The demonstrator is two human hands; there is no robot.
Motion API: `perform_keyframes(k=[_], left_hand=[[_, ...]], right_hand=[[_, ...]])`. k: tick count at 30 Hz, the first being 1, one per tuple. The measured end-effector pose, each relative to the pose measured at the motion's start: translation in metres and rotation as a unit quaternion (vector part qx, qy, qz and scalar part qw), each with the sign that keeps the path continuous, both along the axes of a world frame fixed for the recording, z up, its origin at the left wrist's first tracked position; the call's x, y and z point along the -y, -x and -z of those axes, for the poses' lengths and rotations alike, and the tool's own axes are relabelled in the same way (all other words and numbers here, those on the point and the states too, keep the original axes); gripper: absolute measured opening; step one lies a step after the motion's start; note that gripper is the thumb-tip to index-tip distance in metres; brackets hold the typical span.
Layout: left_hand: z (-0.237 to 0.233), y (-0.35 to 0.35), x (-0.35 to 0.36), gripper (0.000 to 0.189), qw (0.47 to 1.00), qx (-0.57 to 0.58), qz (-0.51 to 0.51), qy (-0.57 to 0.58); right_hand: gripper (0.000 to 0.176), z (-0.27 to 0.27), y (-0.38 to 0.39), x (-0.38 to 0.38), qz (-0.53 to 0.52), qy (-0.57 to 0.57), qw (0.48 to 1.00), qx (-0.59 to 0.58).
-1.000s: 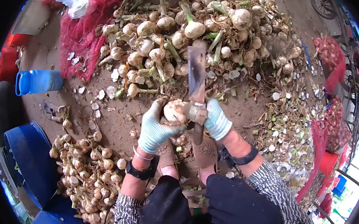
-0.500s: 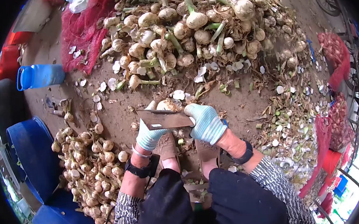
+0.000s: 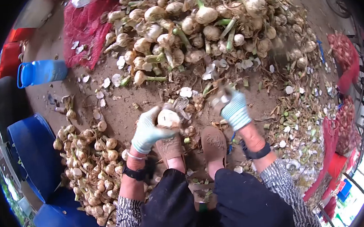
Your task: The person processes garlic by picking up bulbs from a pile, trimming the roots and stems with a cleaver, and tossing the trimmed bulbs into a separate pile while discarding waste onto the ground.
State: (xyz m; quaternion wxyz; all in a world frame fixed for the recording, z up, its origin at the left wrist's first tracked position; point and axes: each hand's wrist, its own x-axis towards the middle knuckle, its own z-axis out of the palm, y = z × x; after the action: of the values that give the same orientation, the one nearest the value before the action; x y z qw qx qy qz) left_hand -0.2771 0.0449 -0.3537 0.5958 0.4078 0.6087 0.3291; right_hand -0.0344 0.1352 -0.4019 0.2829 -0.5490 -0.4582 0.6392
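My left hand (image 3: 149, 131), in a pale blue-white glove, is closed around a garlic bulb (image 3: 168, 118), its white cut face turned up. Over to the right, my gloved right hand (image 3: 236, 111) grips a knife (image 3: 220, 101), which is smeared by motion and seen nearly edge-on, so its blade is hard to make out. Knife and bulb are apart. A heap of garlic with stalks (image 3: 204, 15) lies beyond both hands. Trimmed garlic bulbs (image 3: 91, 179) are piled at the lower left, near my left forearm.
A blue jug (image 3: 44, 73) stands at the left, above a blue plastic container (image 3: 33, 155). Red netting (image 3: 81, 32) lies at the back left. Peel and stalk scraps (image 3: 291, 135) cover the ground at right, beside filled red mesh bags (image 3: 346, 123). My shoes (image 3: 214, 144) are below the hands.
My right hand has moved right with the knife, away from the bulb. The wide blade that lay across the bulb is gone from there, and the bulb's white face now shows in my left hand.
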Motion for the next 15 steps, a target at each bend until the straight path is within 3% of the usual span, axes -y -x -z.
perform_keyframes(k=[1,2,3,4,5,6,8,10,12,13,15], left_hand=[[0.0,-0.002,-0.005,0.052,0.976,-0.217,-0.006,0.004],[0.01,0.0,-0.004,0.051,0.965,-0.26,-0.022,-0.003],[0.029,0.006,-0.002,0.051,0.984,-0.075,-0.161,0.022],[0.032,0.01,-0.003,0.052,0.949,0.112,-0.29,0.049],[0.031,0.012,0.002,0.053,0.879,0.358,-0.313,0.033],[0.013,0.001,-0.001,0.057,0.816,0.414,-0.401,0.031],[0.014,0.0,0.003,0.059,0.753,0.499,-0.428,0.032],[0.013,-0.003,0.007,0.061,0.756,0.499,-0.422,0.026],[0.016,-0.005,0.008,0.062,0.76,0.501,-0.412,0.027],[0.019,-0.005,0.008,0.061,0.751,0.516,-0.411,0.03],[0.021,-0.002,0.011,0.061,0.731,0.534,-0.421,0.054]], right_hand=[[0.017,-0.021,0.016,0.011,-0.003,-0.047,0.998,0.031],[0.024,-0.037,0.025,0.019,-0.102,-0.104,0.98,0.132],[0.026,-0.046,0.033,0.029,-0.156,-0.178,0.96,0.149],[0.026,-0.044,0.04,0.042,-0.174,-0.111,0.973,0.107],[0.025,-0.044,0.046,0.051,-0.178,-0.119,0.972,0.102],[0.024,-0.047,0.053,0.055,-0.184,-0.131,0.969,0.098],[0.023,-0.037,0.063,0.063,-0.163,-0.092,0.978,0.086],[0.021,-0.022,0.069,0.064,-0.141,-0.055,0.986,0.075],[0.017,-0.015,0.073,0.057,-0.034,0.126,0.988,-0.081],[0.012,-0.02,0.075,0.054,-0.08,0.021,0.997,-0.007],[0.003,-0.022,0.079,0.049,-0.063,0.045,0.996,-0.052]])
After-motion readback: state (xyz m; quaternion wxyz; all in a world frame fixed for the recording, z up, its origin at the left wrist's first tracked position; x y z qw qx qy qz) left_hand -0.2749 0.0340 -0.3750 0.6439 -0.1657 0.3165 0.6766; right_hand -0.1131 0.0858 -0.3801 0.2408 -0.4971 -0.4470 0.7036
